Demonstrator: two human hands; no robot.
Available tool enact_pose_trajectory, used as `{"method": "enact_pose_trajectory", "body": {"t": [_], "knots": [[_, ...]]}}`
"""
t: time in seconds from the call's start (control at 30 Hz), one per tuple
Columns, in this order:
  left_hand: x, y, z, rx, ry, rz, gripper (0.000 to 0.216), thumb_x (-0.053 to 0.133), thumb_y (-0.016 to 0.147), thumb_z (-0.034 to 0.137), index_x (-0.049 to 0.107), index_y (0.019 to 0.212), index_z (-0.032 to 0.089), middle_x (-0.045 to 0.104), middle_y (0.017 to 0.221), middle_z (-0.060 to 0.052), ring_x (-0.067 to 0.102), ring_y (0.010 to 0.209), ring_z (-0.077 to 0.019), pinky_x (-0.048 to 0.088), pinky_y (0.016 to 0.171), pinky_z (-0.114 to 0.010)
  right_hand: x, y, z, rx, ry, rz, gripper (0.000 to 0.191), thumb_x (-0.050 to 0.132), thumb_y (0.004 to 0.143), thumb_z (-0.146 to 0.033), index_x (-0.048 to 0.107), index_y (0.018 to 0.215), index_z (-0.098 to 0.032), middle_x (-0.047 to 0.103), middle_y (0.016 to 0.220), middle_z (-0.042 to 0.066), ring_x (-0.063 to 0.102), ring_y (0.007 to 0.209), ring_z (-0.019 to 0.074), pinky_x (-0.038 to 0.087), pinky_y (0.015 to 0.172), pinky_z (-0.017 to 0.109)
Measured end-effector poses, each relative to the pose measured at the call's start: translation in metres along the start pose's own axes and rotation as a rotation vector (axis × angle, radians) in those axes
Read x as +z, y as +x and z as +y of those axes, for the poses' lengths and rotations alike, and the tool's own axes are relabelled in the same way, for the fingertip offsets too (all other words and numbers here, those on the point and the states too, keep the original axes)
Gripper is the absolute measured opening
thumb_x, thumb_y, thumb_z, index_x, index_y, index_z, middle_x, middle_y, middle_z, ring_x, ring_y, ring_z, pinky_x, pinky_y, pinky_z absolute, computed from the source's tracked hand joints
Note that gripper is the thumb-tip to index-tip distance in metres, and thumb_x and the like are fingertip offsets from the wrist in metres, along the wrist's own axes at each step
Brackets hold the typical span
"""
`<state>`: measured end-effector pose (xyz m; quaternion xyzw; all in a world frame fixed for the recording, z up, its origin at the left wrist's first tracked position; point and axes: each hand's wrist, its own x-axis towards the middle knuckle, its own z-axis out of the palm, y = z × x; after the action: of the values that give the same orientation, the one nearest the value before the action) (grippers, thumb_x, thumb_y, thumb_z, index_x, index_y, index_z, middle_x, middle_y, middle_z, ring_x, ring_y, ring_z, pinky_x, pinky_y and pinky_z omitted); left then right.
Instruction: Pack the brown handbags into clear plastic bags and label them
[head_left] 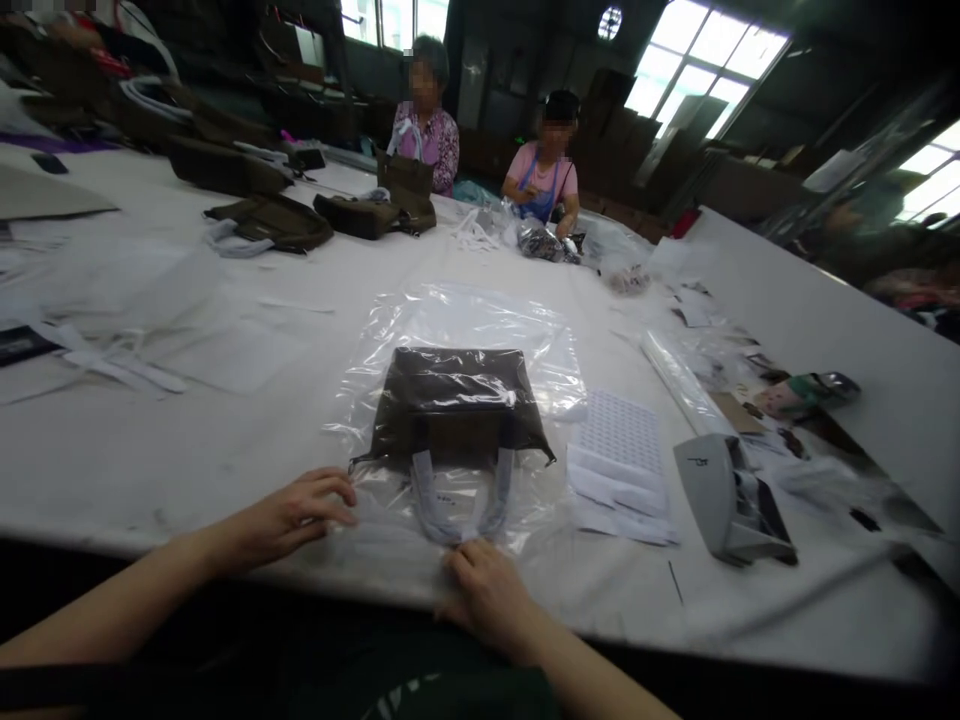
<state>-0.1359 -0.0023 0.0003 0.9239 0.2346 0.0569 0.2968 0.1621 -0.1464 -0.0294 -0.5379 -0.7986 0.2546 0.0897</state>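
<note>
Handbag [457, 385] flat inside clear plastic sleeve [465, 318], likely keeping it smooth, just beyond right hand [491, 585]; that hand at near end of wrapped handles [424, 490], cannot tell if pinching. Left hand [311, 510] loose, nothing gripped, perhaps steadying sleeve's left edge.

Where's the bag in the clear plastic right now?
In the head view, the dark bag lies near the centre, just beyond the right hand, left of the printed white sheets.
</note>
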Motion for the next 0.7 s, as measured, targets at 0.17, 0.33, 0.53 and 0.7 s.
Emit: {"method": "enact_pose_trajectory", "body": {"t": [0.17,0.33,0.53,0.7], "knots": [[-0.013,0.039,0.016,-0.085,0.048,0.428,0.021,0.048,0.088,0.031,0.067,0.089,0.022,0.063,0.081,-0.002,0.054,0.094,-0.0172,0.034,0.102,-0.037,0.019,0.006,0.005,0.248,0.338,0.101,0.024,0.049,0.085,-0.020,0.064,0.066,-0.017,0.059,0.063,0.001,0.054,0.063,0.0155,0.037,0.060,0.025],[-0.013,0.100,0.034,-0.174,0.273,0.575,0.018,0.051,0.086,0.031,0.062,0.078,0.019,0.061,0.077,-0.003,0.054,0.082,-0.0197,0.042,0.083,-0.037,0.030,0.016,-0.001,0.552,1.022,0.074,0.031,0.052,0.080,-0.032,0.062,0.054,-0.016,0.051,0.049,-0.001,0.044,0.045,0.0108,0.030,0.047,0.023],[0.021,0.135,0.033,-0.221,0.459,0.668,0.020,0.045,0.088,0.024,0.058,0.074,0.017,0.055,0.073,-0.005,0.054,0.072,-0.0198,0.046,0.070,-0.035,0.078,0.039,0.011,0.652,1.210,0.114,0.041,0.052,0.078,-0.038,0.057,0.043,-0.017,0.052,0.046,0.003,0.045,0.041,0.0106,0.030,0.044,0.023],[0.065,0.144,0.053,-0.224,0.426,0.730,0.029,0.045,0.088,0.021,0.053,0.115,0.017,0.056,0.110,-0.009,0.051,0.105,-0.0228,0.043,0.093,-0.040,0.065,0.043,0.003,0.687,1.105,0.077,0.041,0.045,0.081,-0.034,0.062,0.049,-0.015,0.051,0.045,0.002,0.037,0.035,0.0090,0.023,0.037,0.021]]}}
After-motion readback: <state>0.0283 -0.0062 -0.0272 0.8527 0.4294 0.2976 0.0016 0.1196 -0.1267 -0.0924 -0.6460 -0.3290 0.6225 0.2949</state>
